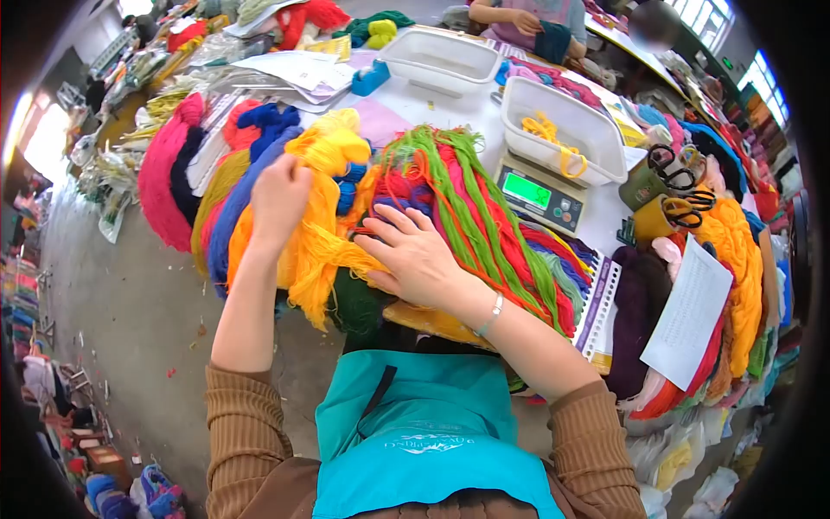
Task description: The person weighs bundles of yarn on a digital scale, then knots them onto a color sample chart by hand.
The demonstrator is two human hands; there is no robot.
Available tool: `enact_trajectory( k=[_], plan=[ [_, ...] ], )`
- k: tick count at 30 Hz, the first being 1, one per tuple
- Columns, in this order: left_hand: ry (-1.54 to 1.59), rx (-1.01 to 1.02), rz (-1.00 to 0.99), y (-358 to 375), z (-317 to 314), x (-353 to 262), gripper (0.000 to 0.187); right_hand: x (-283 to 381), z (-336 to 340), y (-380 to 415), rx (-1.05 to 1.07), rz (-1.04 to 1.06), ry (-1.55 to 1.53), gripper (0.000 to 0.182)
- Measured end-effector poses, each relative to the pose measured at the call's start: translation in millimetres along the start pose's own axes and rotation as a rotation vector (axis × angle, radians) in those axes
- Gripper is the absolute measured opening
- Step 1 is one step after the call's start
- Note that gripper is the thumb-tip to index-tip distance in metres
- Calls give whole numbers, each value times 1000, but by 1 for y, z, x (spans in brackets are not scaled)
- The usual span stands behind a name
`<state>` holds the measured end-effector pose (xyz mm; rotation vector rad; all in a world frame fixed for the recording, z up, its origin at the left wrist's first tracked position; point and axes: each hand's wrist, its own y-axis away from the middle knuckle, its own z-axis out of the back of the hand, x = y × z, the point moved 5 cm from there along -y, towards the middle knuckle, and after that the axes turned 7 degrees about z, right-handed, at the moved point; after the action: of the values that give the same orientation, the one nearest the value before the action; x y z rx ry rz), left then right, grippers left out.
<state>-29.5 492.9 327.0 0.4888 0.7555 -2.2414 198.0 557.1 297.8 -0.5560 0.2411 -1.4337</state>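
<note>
A skein of yellow-orange yarn [324, 246] hangs over the table's near edge, its loose strands spreading toward my right hand. My left hand [281, 201] has its fingers curled closed at the upper part of this yarn; the fingertips are partly hidden. My right hand [417, 258] lies with fingers stretched out over the yellow strands, beside a bundle of green, red and orange yarn [471, 208]. Left of my left hand, blue yarn [246, 203] and pink yarn [169, 173] also drape over the edge.
A scale [540, 197] with a lit green display holds a white tub [562, 130] containing yellow yarn. Another white tub [441, 59] stands behind. Scissors [670, 173] stick out of cups at right, near a written sheet [689, 311]. Another person's hand [521, 22] is across the table.
</note>
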Motion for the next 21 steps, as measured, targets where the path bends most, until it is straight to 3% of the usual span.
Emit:
enact_trajectory(
  k=[2, 3, 5, 8, 11, 14, 15, 16, 18, 21],
  plan=[
    [189, -143, -6, 3, 51, 24, 23, -11, -25, -3, 144, -63, 31, 46],
    [518, -130, 98, 6, 76, 48, 24, -24, -47, 4, 227, -111, 95, 44],
    [1075, -47, 314, 32, 131, 52, 26, -33, -58, 14, 129, -136, 81, 41],
    [1192, -265, 437, 66, 209, 104, 24, -32, -62, 19, 82, -121, 113, 42],
    [1241, -248, 465, 106, 255, 119, 28, -31, -63, 17, 56, -118, 134, 39],
    [1343, -38, 548, 152, 227, 82, 31, -18, -45, -2, 41, -194, 50, 33],
    [1353, -6, 537, 161, 209, 72, 31, -2, -30, -8, -216, -157, -45, 27],
    [1367, 36, 528, 168, 188, 63, 30, 22, -6, -19, -345, -106, -164, 22],
    [1398, 125, 612, 183, 143, 50, 29, 65, 16, -23, -424, -97, -501, 19],
    [1484, 269, 623, 201, 97, 16, 26, 112, 36, -19, -476, -104, -644, 30]
  ],
)
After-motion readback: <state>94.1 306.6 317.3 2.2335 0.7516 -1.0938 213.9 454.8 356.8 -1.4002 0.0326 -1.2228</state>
